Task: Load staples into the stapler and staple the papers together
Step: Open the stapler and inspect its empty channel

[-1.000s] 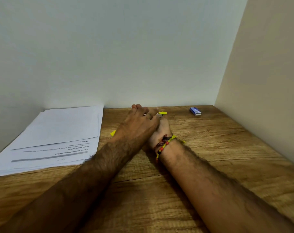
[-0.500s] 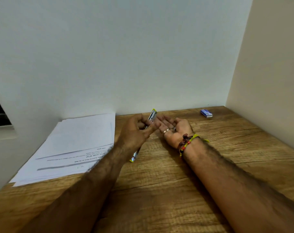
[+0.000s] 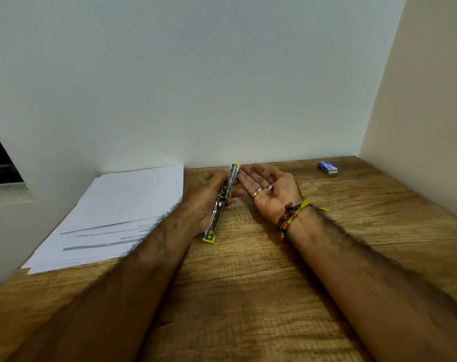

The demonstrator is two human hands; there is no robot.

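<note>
We gripped the opened stapler (image 3: 222,202) in our left hand (image 3: 206,194), right hand (image 3: 267,188) flat, empty; steadying its rail before fetching the staples box (image 3: 327,167) seemed wise.

- Worktop (image 3: 248,296) set in a corner, 1 wall behind, another along the right.
- Stack of papers (image 3: 122,207) on the worktop's left side, far edge near the back wall, near corner at the worktop's left edge.
- Stapler (image 3: 222,202) right of the papers, opened out in a line running from near the back wall toward the viewer; held in the left hand (image 3: 206,194), which lies between papers and stapler.
- Right hand (image 3: 266,186) just right of the stapler, palm up, fingertips beside its far end.
- Staple box (image 3: 327,167) on the worktop in the far right corner, well apart from both hands.
</note>
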